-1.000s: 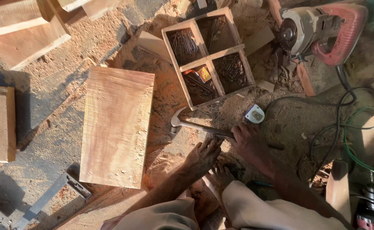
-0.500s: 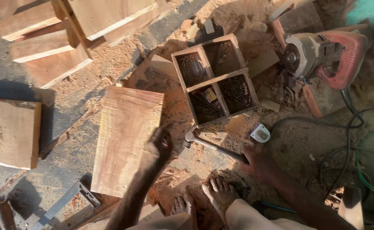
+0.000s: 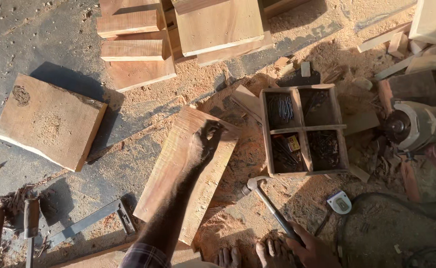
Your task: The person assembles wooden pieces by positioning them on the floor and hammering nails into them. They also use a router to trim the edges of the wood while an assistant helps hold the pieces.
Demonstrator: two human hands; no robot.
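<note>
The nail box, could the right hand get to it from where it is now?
Probably yes, but not freely: the right hand is gripping the hammer, whose head lies just short of the nail box. Only sawdust lies between them; the left hand rests on the plank.

Right hand (image 3: pixel 313 250) cut by bottom edge; power saw (image 3: pixel 423 130) cut by right edge.

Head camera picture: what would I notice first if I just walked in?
Probably the left hand pressed flat on a plank lying on the sawdusty floor in the middle. Next, the right hand at the bottom edge gripping a hammer, its head pointing toward the plank. Right of the plank sits a wooden box split into four compartments of nails, with a power saw at the far right.
</note>
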